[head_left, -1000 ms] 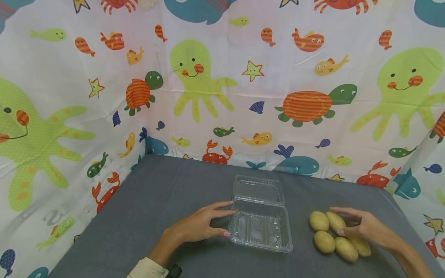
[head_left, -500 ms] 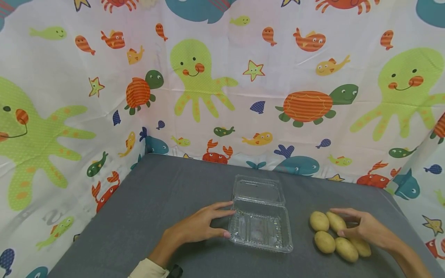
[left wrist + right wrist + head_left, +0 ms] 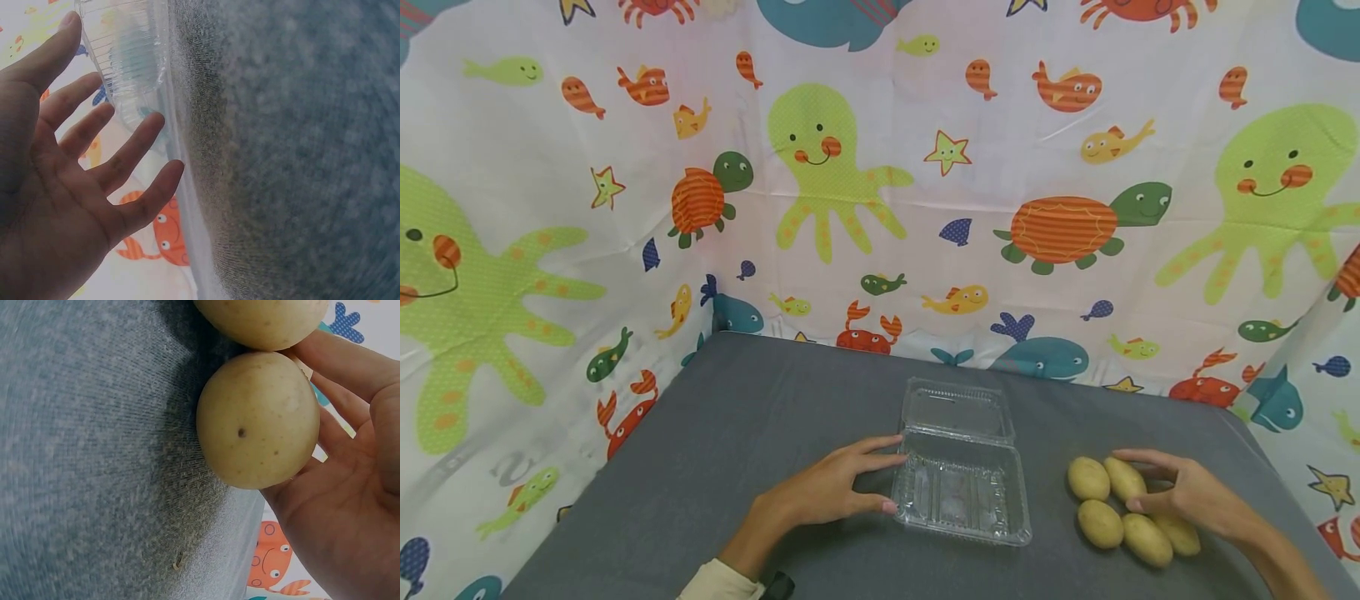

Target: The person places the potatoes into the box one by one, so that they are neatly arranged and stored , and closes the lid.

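A clear plastic clamshell container (image 3: 966, 534) lies in the head view with its lid (image 3: 957, 412) folded back, away from me. At its left rim is my left hand (image 3: 820, 492), thumb and spread fingertips against the edge. The left wrist view shows that palm (image 3: 69, 200) with its fingers apart and the container's ribbed wall (image 3: 125, 50) beyond them. On the right, my right hand (image 3: 1202, 496) pinches the back-middle potato (image 3: 1124, 479) of a small cluster between thumb and fingers. A near potato (image 3: 259, 422) hides most of this grip in the right wrist view.
Several other potatoes crowd around the pinched one, among them a front-left potato (image 3: 1100, 524) and a front potato (image 3: 1147, 540). The dark grey cloth-covered table (image 3: 760, 400) extends to a white curtain (image 3: 880, 225) printed with sea animals at the back and sides.
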The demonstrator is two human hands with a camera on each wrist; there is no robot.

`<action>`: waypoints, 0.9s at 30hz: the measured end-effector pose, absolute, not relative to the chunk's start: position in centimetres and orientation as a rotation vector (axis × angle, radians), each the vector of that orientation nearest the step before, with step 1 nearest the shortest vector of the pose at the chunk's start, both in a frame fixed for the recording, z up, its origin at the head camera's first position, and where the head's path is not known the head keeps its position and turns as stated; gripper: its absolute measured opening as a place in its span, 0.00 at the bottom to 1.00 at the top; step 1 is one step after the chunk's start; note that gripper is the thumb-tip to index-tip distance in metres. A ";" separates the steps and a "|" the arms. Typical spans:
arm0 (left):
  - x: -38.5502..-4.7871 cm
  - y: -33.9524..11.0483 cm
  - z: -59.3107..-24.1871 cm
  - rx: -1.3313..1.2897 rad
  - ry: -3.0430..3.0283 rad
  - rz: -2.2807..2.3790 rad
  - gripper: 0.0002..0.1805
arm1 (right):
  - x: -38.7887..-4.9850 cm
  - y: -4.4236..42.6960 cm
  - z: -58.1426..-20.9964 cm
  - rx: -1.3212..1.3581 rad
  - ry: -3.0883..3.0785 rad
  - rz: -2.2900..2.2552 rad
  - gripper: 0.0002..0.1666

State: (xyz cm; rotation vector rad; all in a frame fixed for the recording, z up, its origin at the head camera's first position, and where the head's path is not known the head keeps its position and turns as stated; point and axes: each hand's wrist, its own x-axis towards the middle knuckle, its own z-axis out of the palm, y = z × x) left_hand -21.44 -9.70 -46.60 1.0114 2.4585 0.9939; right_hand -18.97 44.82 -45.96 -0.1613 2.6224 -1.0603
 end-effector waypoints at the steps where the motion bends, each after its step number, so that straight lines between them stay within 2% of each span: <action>1: -21.4 -9.7 -46.6 1.010 2.459 0.992 0.40 | -19.0 44.8 -46.0 -0.159 2.624 -1.058 0.41; 27: -21.3 -9.8 -46.6 1.015 2.461 1.004 0.40 | -18.7 44.5 -45.9 -0.076 2.635 -1.040 0.45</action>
